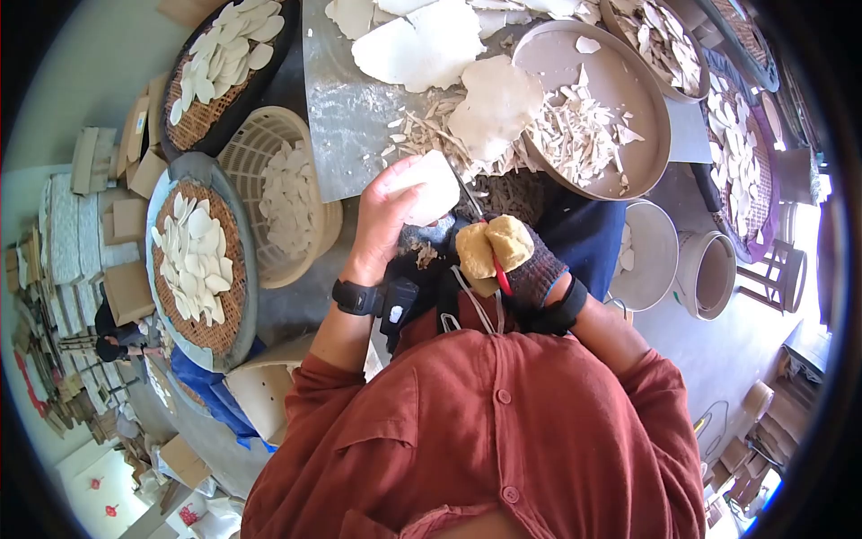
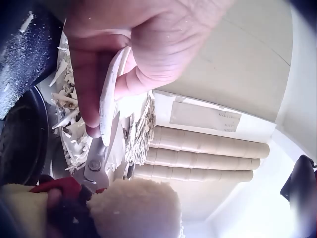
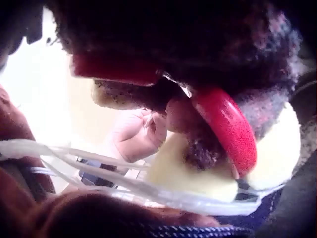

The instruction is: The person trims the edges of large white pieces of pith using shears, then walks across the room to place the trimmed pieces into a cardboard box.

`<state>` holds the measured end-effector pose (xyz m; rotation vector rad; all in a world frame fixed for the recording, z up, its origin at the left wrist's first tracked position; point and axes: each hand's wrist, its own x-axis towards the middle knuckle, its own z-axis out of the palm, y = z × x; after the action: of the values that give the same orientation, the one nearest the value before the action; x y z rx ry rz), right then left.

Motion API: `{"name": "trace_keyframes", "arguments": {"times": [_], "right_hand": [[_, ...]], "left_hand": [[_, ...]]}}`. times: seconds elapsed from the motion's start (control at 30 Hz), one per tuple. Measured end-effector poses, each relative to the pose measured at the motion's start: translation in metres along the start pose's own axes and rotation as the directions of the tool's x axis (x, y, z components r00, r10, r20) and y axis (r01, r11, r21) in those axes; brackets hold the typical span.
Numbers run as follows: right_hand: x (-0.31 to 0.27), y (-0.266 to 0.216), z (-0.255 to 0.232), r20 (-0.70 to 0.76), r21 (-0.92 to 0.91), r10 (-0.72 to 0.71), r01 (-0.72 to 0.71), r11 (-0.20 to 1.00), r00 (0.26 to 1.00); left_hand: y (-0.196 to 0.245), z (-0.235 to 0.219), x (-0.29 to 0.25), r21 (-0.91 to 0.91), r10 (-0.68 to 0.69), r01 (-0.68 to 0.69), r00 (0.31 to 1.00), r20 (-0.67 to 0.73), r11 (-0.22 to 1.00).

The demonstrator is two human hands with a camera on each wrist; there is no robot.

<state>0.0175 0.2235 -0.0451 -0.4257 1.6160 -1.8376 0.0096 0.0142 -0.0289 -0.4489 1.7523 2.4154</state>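
My bare left hand (image 1: 379,225) pinches a flat whitish piece (image 1: 435,187) between thumb and fingers; in the left wrist view the thin piece (image 2: 110,94) stands edge-on. Just below the fingertips, the metal blades of the shears (image 2: 96,163) reach up to its lower edge. My right hand (image 1: 544,272), in a dark knitted glove, grips these shears by their red handles (image 3: 228,129). Yellowish foam pads (image 1: 508,242) wrap part of that hand's fingers and hide much of the grip.
A metal table (image 1: 341,135) ahead carries large white sheets (image 1: 422,45), offcuts and a round tray (image 1: 660,135) of scraps. On the left stand a plastic basket (image 1: 328,234) and a woven tray (image 1: 235,314) of cut pieces. Buckets (image 1: 709,278) stand at right.
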Motion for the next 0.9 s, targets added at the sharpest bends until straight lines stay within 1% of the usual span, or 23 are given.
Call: {"name": "trace_keyframes", "arguments": {"times": [0.03,0.07,0.13,0.17,0.2,0.23,0.27,0.3,0.33,0.37,0.4,0.43,0.47,0.5,0.53,0.57,0.6,0.7,0.73,0.8,0.83,0.9], "right_hand": [[0.000,-0.007,0.001,-0.001,-0.158,-0.075,0.074,0.985,0.997],[0.000,-0.012,0.002,0.010,-0.312,-0.148,0.144,0.939,0.989],[0.000,-0.016,-0.001,0.028,-0.446,-0.305,0.285,0.848,0.952],[0.002,-0.010,-0.002,0.028,-0.418,-0.310,0.293,0.860,0.950],[0.004,-0.004,-0.003,0.029,-0.390,-0.314,0.300,0.871,0.949],[0.007,0.020,-0.005,0.019,-0.267,-0.244,0.240,0.933,0.970],[0.010,0.025,-0.007,0.015,-0.275,-0.257,0.251,0.928,0.966],[0.013,0.031,-0.008,0.011,-0.284,-0.269,0.261,0.922,0.963],[0.018,0.027,-0.008,0.021,-0.421,-0.364,0.339,0.841,0.931],[0.017,0.023,-0.008,0.076,-0.572,-0.422,0.386,0.724,0.904],[0.016,0.018,-0.007,0.131,-0.700,-0.476,0.421,0.577,0.870],[0.013,0.026,-0.007,0.003,-0.394,-0.339,0.313,0.864,0.941],[0.012,0.038,-0.005,-0.058,-0.012,-0.153,0.152,0.988,0.987],[0.010,0.048,-0.007,-0.040,0.376,0.046,-0.028,0.926,0.998],[0.009,0.037,-0.010,-0.005,0.129,0.000,0.000,0.992,1.000],[0.007,0.026,-0.013,0.031,-0.123,-0.046,0.049,0.991,0.998],[0.005,0.024,-0.012,0.045,-0.099,0.014,-0.010,0.995,0.999],[-0.001,0.020,-0.007,0.018,-0.042,0.123,-0.122,0.992,0.992],[-0.003,0.019,-0.004,-0.002,-0.039,0.107,-0.107,0.994,0.994],[-0.003,0.013,-0.002,0.012,-0.023,0.102,-0.101,0.995,0.995],[0.003,0.012,-0.002,0.046,0.087,0.088,-0.092,0.992,0.995],[0.019,0.010,0.000,0.103,0.304,0.053,-0.083,0.949,0.993]], "left_hand": [[-0.001,-0.002,0.001,-0.006,-0.008,0.008,1.000,0.009,1.000],[-0.002,-0.004,0.002,-0.012,-0.015,0.015,1.000,0.018,1.000],[0.000,-0.004,0.002,0.001,-0.031,0.031,0.999,0.023,1.000],[0.002,-0.004,0.001,0.009,-0.039,0.038,0.999,0.023,0.999],[0.002,-0.005,0.002,0.036,-0.007,0.006,0.999,0.037,0.999],[0.002,-0.006,0.004,0.062,0.024,-0.027,0.998,0.054,0.998],[0.003,-0.006,0.004,0.087,0.054,-0.060,0.996,0.071,0.994],[0.006,-0.005,0.004,0.101,0.027,-0.038,0.994,0.108,0.994],[0.013,-0.002,0.001,0.116,-0.001,-0.015,0.990,0.142,0.993],[0.017,-0.002,-0.001,0.132,-0.030,0.007,0.984,0.175,0.991],[0.016,-0.002,0.000,0.106,-0.003,-0.013,0.989,0.148,0.994],[0.015,-0.003,0.002,0.080,0.026,-0.036,0.992,0.122,0.996],[0.013,-0.002,0.004,0.054,0.055,-0.060,0.994,0.096,0.997],[0.011,0.000,0.004,0.031,0.078,-0.079,0.997,0.014,0.996],[0.009,0.002,0.002,0.011,0.102,-0.102,0.992,-0.067,0.995],[0.006,0.003,0.001,-0.006,0.124,-0.126,0.981,-0.150,0.992],[-0.001,0.001,0.004,0.000,0.169,-0.172,0.962,-0.213,0.985],[-0.007,-0.003,0.005,-0.044,0.214,-0.245,0.910,-0.355,0.969],[-0.007,-0.004,0.006,-0.069,0.224,-0.268,0.898,-0.379,0.961],[-0.007,-0.007,0.005,-0.105,0.194,-0.248,0.911,-0.365,0.963],[-0.006,-0.007,0.004,-0.125,0.179,-0.236,0.918,-0.355,0.964],[-0.005,-0.002,0.000,-0.110,0.156,-0.195,0.945,-0.288,0.975]]}}
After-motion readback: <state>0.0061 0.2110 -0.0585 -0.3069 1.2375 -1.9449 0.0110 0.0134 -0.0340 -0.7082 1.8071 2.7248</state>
